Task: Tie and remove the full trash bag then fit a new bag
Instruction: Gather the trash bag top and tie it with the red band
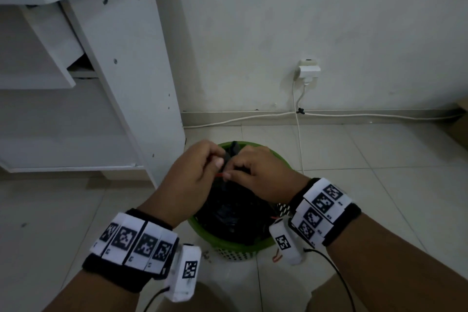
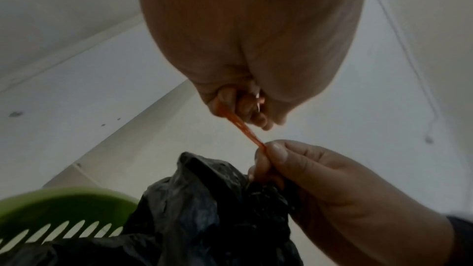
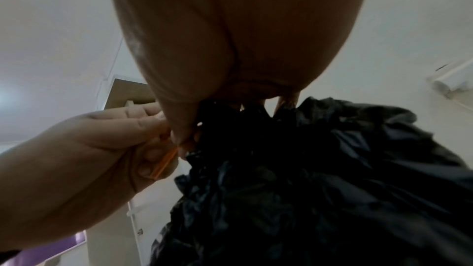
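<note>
A full black trash bag [image 1: 228,213] sits in a green perforated bin [image 1: 253,246] on the tiled floor. Its top is bunched into a neck [image 1: 234,151] between my hands. My left hand [image 1: 200,172] grips one end of a thin red rubber band [image 2: 243,128], stretched taut. My right hand [image 1: 249,172] pinches the band's other end against the gathered neck of the bag [image 2: 258,189]. In the right wrist view the band [image 3: 166,162] runs across my left hand's fingers [image 3: 151,155], beside the black bag [image 3: 320,179].
A white cabinet [image 1: 121,71] stands close on the left of the bin. The wall behind carries a socket with a plug [image 1: 307,69], and a white cable [image 1: 298,139] trails down past the bin. A small red piece [image 1: 277,257] lies on the floor by the bin.
</note>
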A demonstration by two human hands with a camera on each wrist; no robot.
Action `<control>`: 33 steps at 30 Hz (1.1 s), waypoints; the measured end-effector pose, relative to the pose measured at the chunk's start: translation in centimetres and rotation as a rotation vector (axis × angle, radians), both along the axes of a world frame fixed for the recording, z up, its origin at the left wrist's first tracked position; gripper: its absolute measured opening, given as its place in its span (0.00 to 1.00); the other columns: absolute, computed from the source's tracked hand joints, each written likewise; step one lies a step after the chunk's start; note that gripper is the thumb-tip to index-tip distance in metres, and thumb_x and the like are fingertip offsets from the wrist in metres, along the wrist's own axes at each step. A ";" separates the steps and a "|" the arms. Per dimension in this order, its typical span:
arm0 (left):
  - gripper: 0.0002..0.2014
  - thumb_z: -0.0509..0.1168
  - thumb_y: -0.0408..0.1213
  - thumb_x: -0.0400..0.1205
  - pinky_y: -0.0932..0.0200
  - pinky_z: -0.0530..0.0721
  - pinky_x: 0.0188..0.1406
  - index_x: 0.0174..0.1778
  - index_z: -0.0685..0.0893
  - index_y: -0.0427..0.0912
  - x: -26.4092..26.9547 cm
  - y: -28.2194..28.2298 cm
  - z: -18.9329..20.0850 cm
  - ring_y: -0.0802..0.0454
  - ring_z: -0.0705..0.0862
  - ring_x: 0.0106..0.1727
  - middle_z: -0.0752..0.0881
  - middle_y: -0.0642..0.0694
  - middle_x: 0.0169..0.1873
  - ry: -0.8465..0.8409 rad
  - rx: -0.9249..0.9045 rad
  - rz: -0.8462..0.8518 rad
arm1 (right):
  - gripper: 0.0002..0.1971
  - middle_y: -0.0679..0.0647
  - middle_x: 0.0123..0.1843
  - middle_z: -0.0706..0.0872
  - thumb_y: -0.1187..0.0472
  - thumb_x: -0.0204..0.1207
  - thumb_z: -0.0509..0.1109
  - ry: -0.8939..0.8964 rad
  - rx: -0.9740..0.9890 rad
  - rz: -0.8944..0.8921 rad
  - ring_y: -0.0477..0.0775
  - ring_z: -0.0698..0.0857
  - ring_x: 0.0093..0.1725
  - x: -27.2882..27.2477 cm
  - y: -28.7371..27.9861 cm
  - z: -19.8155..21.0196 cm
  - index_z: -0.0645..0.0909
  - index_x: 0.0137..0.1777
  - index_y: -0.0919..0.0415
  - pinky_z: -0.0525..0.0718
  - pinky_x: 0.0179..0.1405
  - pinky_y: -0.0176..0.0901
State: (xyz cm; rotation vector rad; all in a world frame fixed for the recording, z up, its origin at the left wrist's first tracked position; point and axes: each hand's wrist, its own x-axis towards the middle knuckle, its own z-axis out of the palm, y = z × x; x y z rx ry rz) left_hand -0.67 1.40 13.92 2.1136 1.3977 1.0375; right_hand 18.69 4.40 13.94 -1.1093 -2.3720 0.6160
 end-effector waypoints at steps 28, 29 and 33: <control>0.16 0.53 0.57 0.81 0.48 0.67 0.50 0.38 0.82 0.56 -3.3 0.1 -3.0 0.44 0.79 0.55 0.84 0.59 0.40 0.563 0.047 0.194 | 0.10 0.42 0.54 0.70 0.47 0.83 0.57 -0.171 -0.005 -0.082 0.49 0.70 0.64 2.0 1.1 -5.1 0.79 0.45 0.43 0.60 0.59 0.48; 0.16 0.54 0.57 0.82 0.47 0.66 0.55 0.46 0.85 0.55 -2.7 0.2 -2.5 0.45 0.78 0.59 0.85 0.57 0.48 0.546 0.072 0.203 | 0.10 0.42 0.54 0.71 0.47 0.83 0.57 -0.181 0.005 -0.076 0.50 0.70 0.64 1.8 1.1 -5.2 0.78 0.45 0.42 0.60 0.59 0.48; 0.12 0.59 0.48 0.86 0.50 0.80 0.53 0.62 0.81 0.52 0.8 0.1 -1.5 0.53 0.81 0.53 0.85 0.54 0.50 0.292 -0.046 -0.055 | 0.15 0.51 0.59 0.78 0.47 0.82 0.57 -0.206 0.019 -0.068 0.54 0.72 0.65 1.2 1.1 -5.0 0.83 0.49 0.52 0.66 0.59 0.50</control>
